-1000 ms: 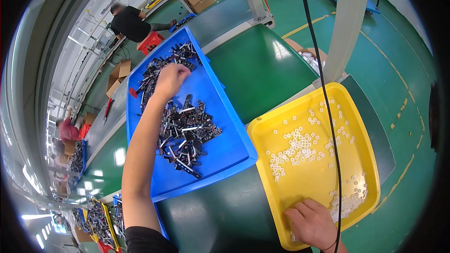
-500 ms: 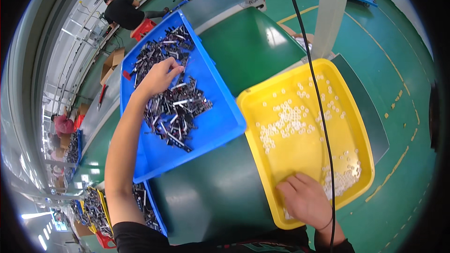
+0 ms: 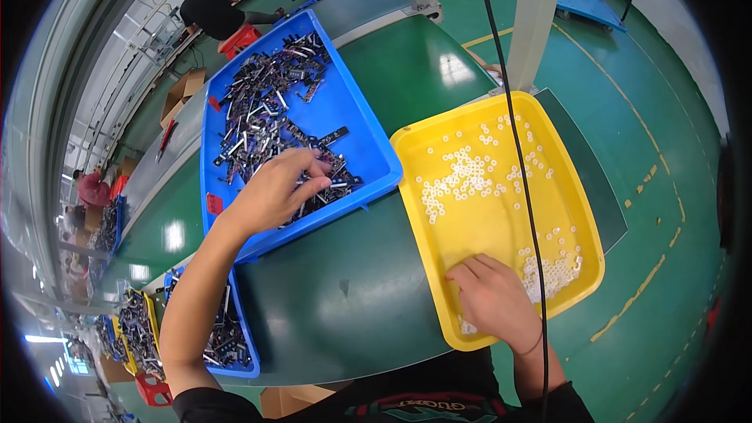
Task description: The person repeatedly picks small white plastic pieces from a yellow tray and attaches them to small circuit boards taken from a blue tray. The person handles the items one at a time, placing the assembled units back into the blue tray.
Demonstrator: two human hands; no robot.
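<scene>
A large blue tray (image 3: 356, 102) holds a heap of small dark electronic-looking parts (image 3: 258, 102) mixed with silvery strips. Over the near end of that heap is my left hand (image 3: 274, 188), its thumb and index fingertip slightly apart and nothing visible between them. One longer dark strip (image 3: 334, 135) lies just beyond its fingers. To the right stands a yellow tray (image 3: 462, 243) with many small white rings (image 3: 466, 176) scattered in it. My right hand (image 3: 497, 301) is down in its near left part, fingers curled toward the tray floor. Its fingertips' grip is hidden.
A black cable (image 3: 523, 164) hangs across the yellow tray. Both trays rest on a dark green tabletop (image 3: 337, 305). A smaller blue tray (image 3: 254, 356) of similar parts sits at the lower left. Beyond, a person in black (image 3: 211, 9) sits at another bench. A pale post (image 3: 535, 23) rises behind the yellow tray.
My left hand has come from the middle of the blue tray toward its near end, and its fingertips have parted. My right hand stays in the same corner. The whole view has shifted a little.
</scene>
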